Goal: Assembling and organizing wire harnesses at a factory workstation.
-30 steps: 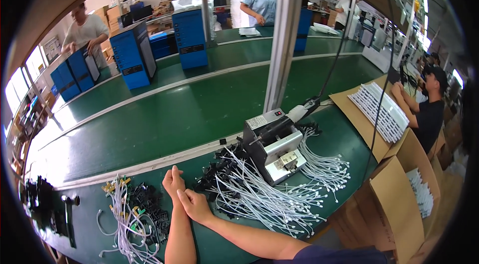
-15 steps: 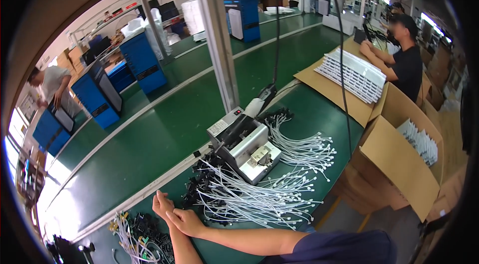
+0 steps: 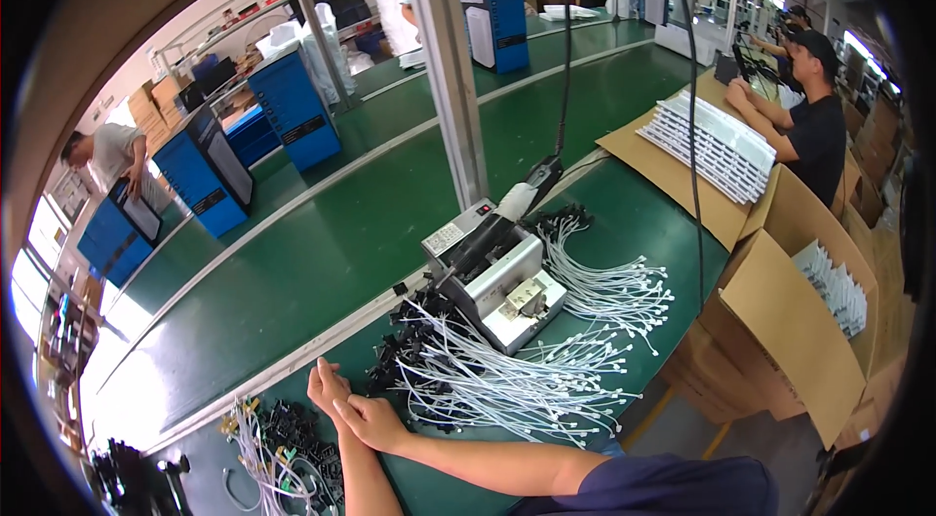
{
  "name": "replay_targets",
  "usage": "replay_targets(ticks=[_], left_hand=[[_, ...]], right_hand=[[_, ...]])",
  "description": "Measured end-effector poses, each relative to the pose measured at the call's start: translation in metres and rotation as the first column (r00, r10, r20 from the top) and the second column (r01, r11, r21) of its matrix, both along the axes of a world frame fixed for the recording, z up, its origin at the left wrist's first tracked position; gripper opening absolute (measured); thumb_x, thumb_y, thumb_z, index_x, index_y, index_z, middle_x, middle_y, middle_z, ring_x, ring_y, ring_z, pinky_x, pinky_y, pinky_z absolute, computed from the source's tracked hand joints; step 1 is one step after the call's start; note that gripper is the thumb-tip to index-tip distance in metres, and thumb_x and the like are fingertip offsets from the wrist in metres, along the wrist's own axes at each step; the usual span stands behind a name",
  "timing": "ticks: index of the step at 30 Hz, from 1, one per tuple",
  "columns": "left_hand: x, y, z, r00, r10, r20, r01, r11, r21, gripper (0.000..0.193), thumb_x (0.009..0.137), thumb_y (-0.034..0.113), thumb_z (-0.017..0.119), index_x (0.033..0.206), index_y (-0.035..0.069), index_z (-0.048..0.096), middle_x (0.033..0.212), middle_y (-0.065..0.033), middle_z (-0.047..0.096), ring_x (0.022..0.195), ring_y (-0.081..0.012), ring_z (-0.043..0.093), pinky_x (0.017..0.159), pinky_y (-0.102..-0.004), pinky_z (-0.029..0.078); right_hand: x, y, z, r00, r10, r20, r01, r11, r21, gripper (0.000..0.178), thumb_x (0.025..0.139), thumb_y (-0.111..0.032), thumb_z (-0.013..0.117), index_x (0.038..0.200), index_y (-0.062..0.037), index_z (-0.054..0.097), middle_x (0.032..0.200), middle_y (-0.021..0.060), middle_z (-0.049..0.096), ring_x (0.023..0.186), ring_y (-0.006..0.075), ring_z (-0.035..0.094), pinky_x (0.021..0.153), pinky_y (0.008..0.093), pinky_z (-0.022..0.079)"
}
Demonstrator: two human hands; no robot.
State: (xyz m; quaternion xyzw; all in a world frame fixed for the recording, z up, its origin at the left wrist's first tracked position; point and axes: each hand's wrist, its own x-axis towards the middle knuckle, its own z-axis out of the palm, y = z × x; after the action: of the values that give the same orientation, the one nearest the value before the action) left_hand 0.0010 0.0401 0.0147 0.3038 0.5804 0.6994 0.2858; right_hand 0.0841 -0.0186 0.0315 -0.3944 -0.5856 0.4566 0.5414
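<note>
My left hand (image 3: 328,385) rests near the table's rail, its fingers loosely curled with nothing visible in them. Across its wrist lies my right hand (image 3: 378,424), fingers bent over the wrist and partly hidden. Just right of the hands spreads a big pile of white cables (image 3: 517,380) with black connectors (image 3: 405,350) at their left ends. Behind that pile stands a grey and silver bench machine (image 3: 502,287). Left of my forearms is another heap of white cables (image 3: 258,453) beside black connector parts (image 3: 302,438).
A second bundle of white cables (image 3: 614,287) lies right of the machine. Open cardboard boxes (image 3: 795,321) hold white parts at the right. A metal post (image 3: 444,77) rises behind the machine, and a black cable (image 3: 694,126) hangs down. Blue cases (image 3: 200,175) stand beyond; people work nearby.
The view has shifted slightly, so the bench and boxes sit a little further right. My hands stay crossed in the same place beside the cables.
</note>
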Motion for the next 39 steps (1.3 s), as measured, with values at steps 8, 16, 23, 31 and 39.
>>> replay_targets(ticks=[8,16,23,31,39], left_hand=[[0.002,0.002,0.003,1.000,0.015,-0.023,-0.017,0.998,-0.061,0.034,0.085,0.027,0.055,0.061,0.003,0.054,0.043,0.0025,0.036,0.035,-0.0048,0.031,0.034,-0.0212,0.022],[-0.002,-0.002,0.002,1.000,0.014,0.007,-0.014,1.000,-0.010,0.035,0.085,0.028,0.056,0.060,0.004,0.052,0.042,0.0030,0.035,0.033,-0.0045,0.030,0.033,-0.0203,0.021],[0.002,-0.003,0.006,1.000,-0.007,0.020,0.008,0.999,-0.045,0.034,0.085,0.027,0.055,0.060,0.003,0.054,0.044,0.0043,0.037,0.039,-0.0027,0.031,0.036,-0.0208,0.020],[-0.011,-0.002,-0.011,0.988,0.066,-0.137,-0.068,0.998,-0.008,0.032,0.084,0.027,0.055,0.062,0.004,0.056,0.043,0.0047,0.036,0.037,-0.0029,0.031,0.035,-0.0210,0.021],[-0.002,-0.001,-0.007,0.993,0.035,-0.115,-0.034,0.999,0.013,0.032,0.084,0.027,0.056,0.062,0.003,0.056,0.044,0.0049,0.038,0.038,-0.0024,0.032,0.036,-0.0211,0.020]], right_hand=[[0.000,0.004,0.001,0.998,-0.018,0.055,0.018,1.000,-0.010,0.041,0.085,-0.032,0.050,0.061,0.0005,0.049,0.056,0.0199,0.050,0.050,0.0322,0.053,0.045,0.0378,0.037],[-0.004,-0.001,0.006,0.999,0.023,0.029,-0.023,1.000,-0.017,0.038,0.086,-0.029,0.050,0.060,-0.0009,0.047,0.055,0.0191,0.050,0.050,0.0357,0.052,0.043,0.0397,0.037],[0.000,0.001,0.007,0.999,0.026,0.037,-0.026,1.000,-0.013,0.038,0.085,-0.028,0.051,0.059,-0.0004,0.046,0.053,0.0181,0.049,0.048,0.0336,0.051,0.043,0.0381,0.036],[-0.007,-0.004,0.008,0.997,0.032,0.072,-0.029,0.999,-0.046,0.038,0.085,-0.029,0.052,0.061,0.0004,0.048,0.055,0.0190,0.051,0.050,0.0329,0.053,0.046,0.0377,0.038],[-0.004,-0.003,0.009,0.999,0.029,0.025,-0.027,0.998,-0.060,0.042,0.086,-0.028,0.052,0.057,0.0015,0.042,0.048,0.0083,0.042,0.047,0.0100,0.038,0.044,0.0304,0.032]])
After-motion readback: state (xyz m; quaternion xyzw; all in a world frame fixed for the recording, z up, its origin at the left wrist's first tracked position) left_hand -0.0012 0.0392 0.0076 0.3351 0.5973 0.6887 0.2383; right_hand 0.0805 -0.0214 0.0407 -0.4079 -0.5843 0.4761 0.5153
